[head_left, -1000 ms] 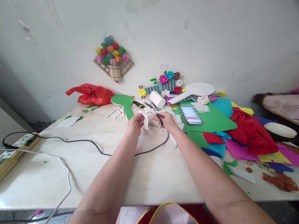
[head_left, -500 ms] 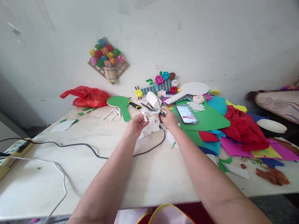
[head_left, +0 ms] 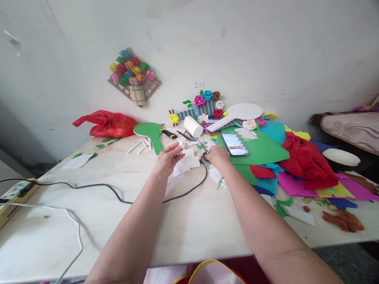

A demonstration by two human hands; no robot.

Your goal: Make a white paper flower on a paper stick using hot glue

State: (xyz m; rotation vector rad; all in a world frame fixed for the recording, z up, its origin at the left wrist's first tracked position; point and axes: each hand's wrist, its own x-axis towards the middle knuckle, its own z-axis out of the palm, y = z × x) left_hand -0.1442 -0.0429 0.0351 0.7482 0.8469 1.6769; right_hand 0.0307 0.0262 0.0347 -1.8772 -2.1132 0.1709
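- Nearest, the pale table (head_left: 203, 233) lies under both forearms, and a black cable (head_left: 191, 192) curves over it, passing beneath the left forearm and rising toward the right hand.
- The hands are apart, with loose white paper pieces (head_left: 190, 160) on the table between them.
- The left hand (head_left: 168, 158) is partly closed, thumb and fingertips pinched on a small white piece (head_left: 180, 145); its full shape is hidden by the fingers.
- The right hand (head_left: 220, 156) is turned knuckles up with fingers curled at the dark handles of the scissors (head_left: 205, 156); whether it grips them or only touches them, I cannot tell.
- Left of the left hand lie thin white sticks (head_left: 141, 146), partly beside a green paddle-shaped piece (head_left: 150, 131).
- Just right of the right hand, a phone (head_left: 235, 145) rests on a green sheet (head_left: 268, 149).
- Beyond the left hand is a black-and-yellow tool (head_left: 170, 134).
- Farther, beyond the gap between the hands, a white roll (head_left: 193, 127) lies on its side.
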